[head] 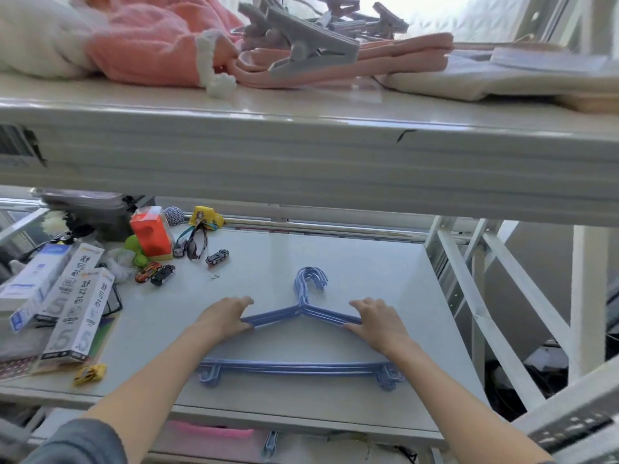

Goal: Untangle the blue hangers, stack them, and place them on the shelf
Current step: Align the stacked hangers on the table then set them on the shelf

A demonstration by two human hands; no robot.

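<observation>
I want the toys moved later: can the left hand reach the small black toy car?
Probably yes: the left hand grips the blue hangers, and bare shelf lies between it and the black toy car.

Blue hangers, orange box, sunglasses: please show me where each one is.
Blue hangers (301, 366), head view, on the bottom bars.
Orange box (150, 234), head view, on its front face.
Sunglasses (196, 244), head view, on the dark lenses.

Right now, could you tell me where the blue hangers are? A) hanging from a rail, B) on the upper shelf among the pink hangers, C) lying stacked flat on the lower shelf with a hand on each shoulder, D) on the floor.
C: the blue hangers lie flat on the lower shelf, left hand and right hand gripping the shoulders.
</observation>
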